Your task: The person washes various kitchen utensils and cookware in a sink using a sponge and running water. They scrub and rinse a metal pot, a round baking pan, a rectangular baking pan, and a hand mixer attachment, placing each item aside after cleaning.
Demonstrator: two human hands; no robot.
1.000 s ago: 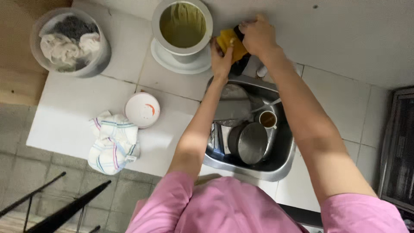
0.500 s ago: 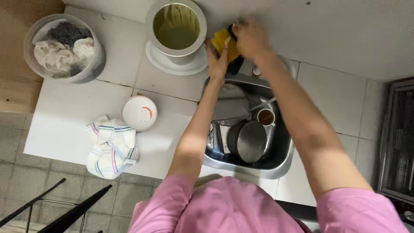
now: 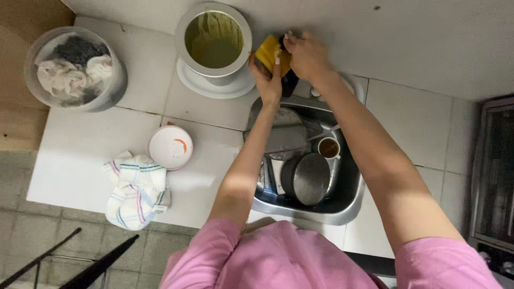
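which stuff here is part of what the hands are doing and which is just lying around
In hand: yellow sponge, held by left hand and right hand above the sink.

Lying about: striped cloth, small white lid, tub of rags, green-smeared pot.

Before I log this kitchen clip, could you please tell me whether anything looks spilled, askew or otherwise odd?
Nothing is spilled or broken. The striped white cloth lies crumpled at the white counter's front edge, with a corner hanging over. The steel sink is crowded with a dark round pan and a cup of brown liquid. Both hands hold a yellow sponge.
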